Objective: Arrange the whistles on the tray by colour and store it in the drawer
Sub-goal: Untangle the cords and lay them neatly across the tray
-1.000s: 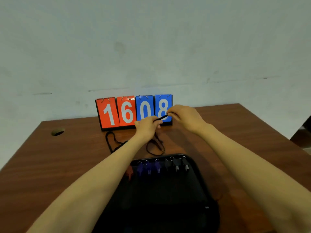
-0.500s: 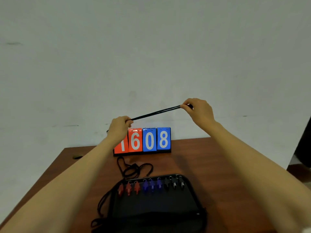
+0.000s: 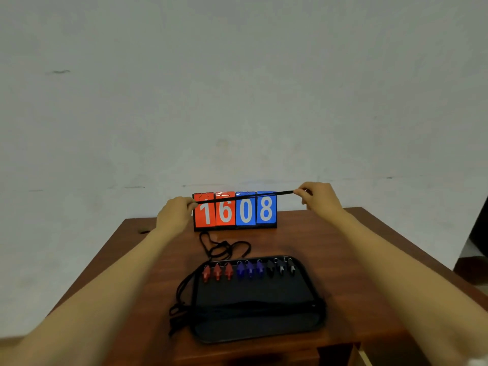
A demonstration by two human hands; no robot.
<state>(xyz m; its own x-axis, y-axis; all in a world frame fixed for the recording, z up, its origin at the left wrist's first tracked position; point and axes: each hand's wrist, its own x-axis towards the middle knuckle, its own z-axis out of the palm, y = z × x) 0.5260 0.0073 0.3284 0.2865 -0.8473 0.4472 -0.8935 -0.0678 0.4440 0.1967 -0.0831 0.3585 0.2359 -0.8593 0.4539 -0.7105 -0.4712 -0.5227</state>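
A black tray (image 3: 253, 323) lies on the wooden table (image 3: 343, 260). Along its far edge sit three red whistles (image 3: 217, 272), three blue whistles (image 3: 249, 269) and three black whistles (image 3: 281, 268) in a row. A black cord (image 3: 245, 196) is stretched taut in the air between my hands, in front of the scoreboard. My left hand (image 3: 175, 215) pinches its left end and my right hand (image 3: 319, 198) pinches its right end. More black cords (image 3: 224, 247) lie tangled behind the tray, and others (image 3: 182, 310) spill over its left side.
A flip scoreboard (image 3: 235, 211) reading 1608, red and blue, stands at the table's far edge against a pale wall. A cable hole (image 3: 144, 231) sits at the far left of the table. The front table edge is near the tray.
My hands went from close together near the scoreboard to wide apart, pulling the cord taut. Since half a second ago both hands have dropped lower, to the scoreboard's top.
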